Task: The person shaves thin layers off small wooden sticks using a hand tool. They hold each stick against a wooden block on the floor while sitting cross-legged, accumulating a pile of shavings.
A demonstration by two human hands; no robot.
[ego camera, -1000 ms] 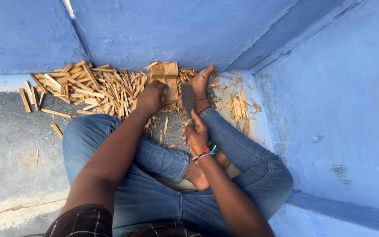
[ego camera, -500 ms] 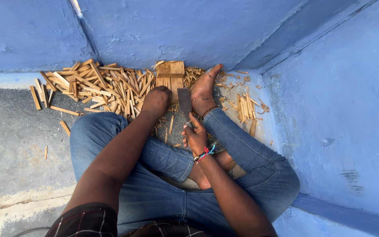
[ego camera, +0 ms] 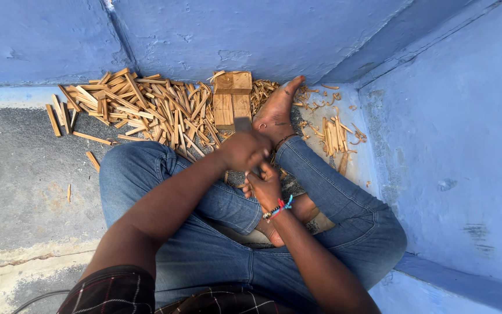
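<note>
Blade (ego camera: 242,124) sits upright above the left hand (ego camera: 240,150), which is clenched on its handle — just before the wooden blocks (ego camera: 232,100). Right hand (ego camera: 264,185) below, closed; its contents cannot be told. Splints (ego camera: 146,110) lie heaped leftward.

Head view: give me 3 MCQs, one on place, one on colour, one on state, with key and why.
1. Where is the pile of wood strips?
A. on the lap
B. on the floor by the wall
C. in a basket

2. What colour is the wall?
A. blue
B. green
C. white

3. How is the left hand?
A. flat on the floor
B. open in the air
C. closed around a tool handle

Key: B, strips lie along the wall's foot; A, painted blue throughout; C, fingers are curled above the right hand.
</note>
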